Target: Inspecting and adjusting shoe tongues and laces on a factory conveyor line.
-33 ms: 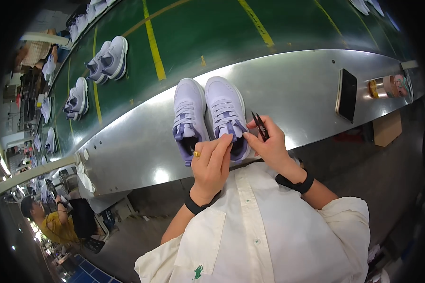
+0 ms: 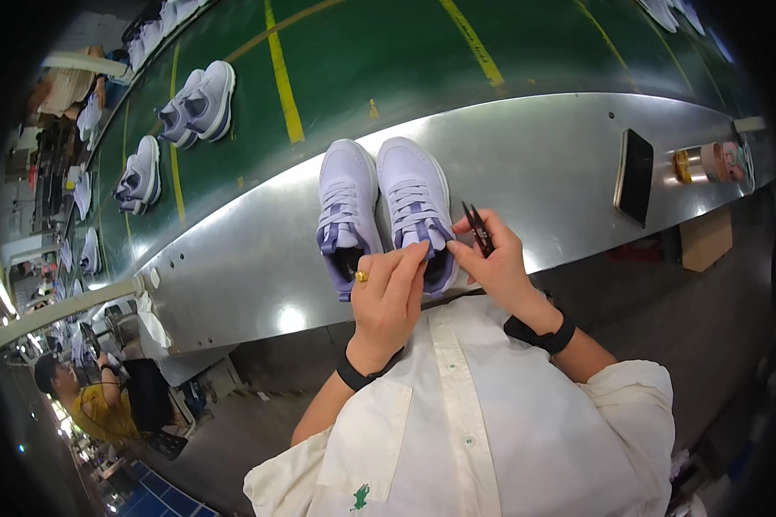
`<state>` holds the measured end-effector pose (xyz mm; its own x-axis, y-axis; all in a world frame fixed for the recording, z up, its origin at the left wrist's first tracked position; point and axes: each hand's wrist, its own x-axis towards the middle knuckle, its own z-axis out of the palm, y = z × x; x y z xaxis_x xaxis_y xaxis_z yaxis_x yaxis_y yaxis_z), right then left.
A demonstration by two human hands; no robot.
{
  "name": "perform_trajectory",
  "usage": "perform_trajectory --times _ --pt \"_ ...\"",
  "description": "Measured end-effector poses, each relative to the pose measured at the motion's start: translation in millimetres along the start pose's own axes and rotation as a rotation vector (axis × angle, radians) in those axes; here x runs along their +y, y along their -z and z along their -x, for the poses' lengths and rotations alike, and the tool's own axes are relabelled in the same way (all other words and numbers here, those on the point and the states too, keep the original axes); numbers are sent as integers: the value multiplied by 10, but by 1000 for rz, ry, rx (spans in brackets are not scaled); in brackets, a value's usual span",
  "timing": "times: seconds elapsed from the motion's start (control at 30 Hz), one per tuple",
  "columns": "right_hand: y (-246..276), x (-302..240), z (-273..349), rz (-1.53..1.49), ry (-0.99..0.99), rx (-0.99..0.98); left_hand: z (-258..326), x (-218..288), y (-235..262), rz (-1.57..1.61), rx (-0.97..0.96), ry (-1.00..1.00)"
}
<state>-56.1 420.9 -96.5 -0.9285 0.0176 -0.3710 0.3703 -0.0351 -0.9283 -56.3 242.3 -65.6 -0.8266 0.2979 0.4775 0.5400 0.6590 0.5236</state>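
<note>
A pair of pale lavender lace-up sneakers stands side by side on the metal ledge, toes pointing away from me. My left hand (image 2: 386,297), with a yellow ring on one finger, pinches the tongue top of the right sneaker (image 2: 411,172). Its fingertips partly hide the shoe opening. Black thread snips (image 2: 478,231) rest in my right hand (image 2: 500,267), blades pointing up and away from the shoe. That hand's thumb and forefinger are at the right sneaker's collar. The left sneaker (image 2: 348,177) stands close beside, untouched by my right hand.
Beyond the metal ledge (image 2: 526,164) runs a green conveyor belt (image 2: 362,52) with yellow lines. More sneakers (image 2: 200,103) sit on it at left. A phone (image 2: 634,177) and a clear cup (image 2: 711,164) are at right. A seated person in yellow (image 2: 103,409) is at lower left.
</note>
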Motion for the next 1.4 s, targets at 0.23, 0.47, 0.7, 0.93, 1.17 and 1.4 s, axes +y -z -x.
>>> perform_trajectory --times 0.23,0.47,0.7,0.93,1.17,1.4 --pt "49 -121 -149 86 89 9 -107 -21 -126 -30 -97 106" --pt "26 -87 -155 374 439 96 -160 -145 -100 -57 -177 -71" --pt "1 -71 -175 376 533 166 -194 -159 -87 41 -217 -59" --pt "-6 23 -199 377 515 198 -207 -153 -9 -19 -357 -25" --pt "-143 32 -238 372 496 89 -552 -55 205 -245 -642 -125" --pt "-387 -16 -60 255 495 -5 -513 26 639 -233 -740 -195"
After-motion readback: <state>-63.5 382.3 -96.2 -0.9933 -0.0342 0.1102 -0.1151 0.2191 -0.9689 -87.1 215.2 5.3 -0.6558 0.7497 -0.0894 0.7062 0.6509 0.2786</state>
